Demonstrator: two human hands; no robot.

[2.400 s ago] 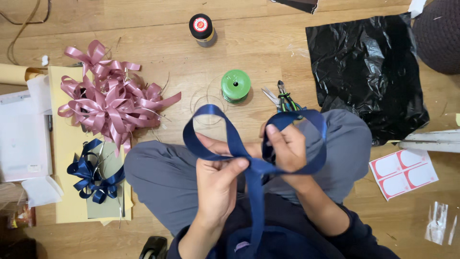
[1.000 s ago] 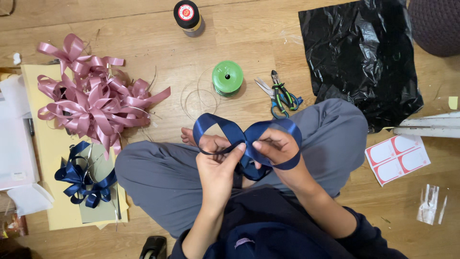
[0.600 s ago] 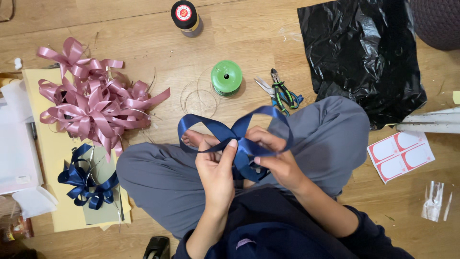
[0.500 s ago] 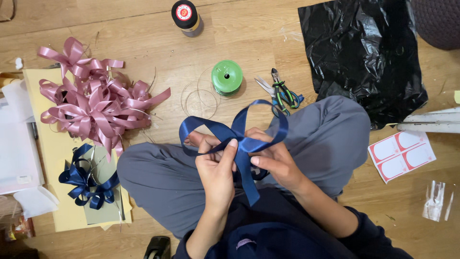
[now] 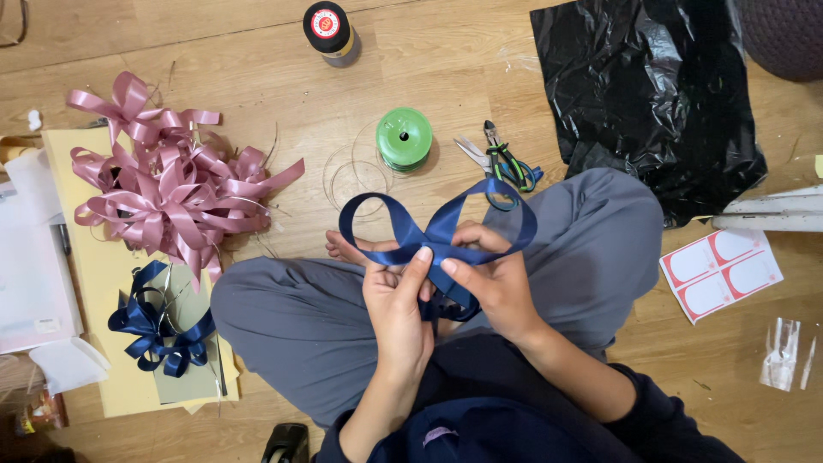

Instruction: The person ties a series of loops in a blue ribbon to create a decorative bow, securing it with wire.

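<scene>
The navy ribbon (image 5: 437,236) looks like smooth satin with a soft sheen. The pink ribbon bows (image 5: 167,193) are glossier, with a plastic-like shine, and the finished navy bow (image 5: 159,330) shines the same way. The floor (image 5: 240,51) is matt, grained wood. The black plastic sheet (image 5: 651,94) is crinkled and glossy. The green spool (image 5: 403,140) is smooth plastic. The trousers (image 5: 300,326) are matt grey cloth.
</scene>
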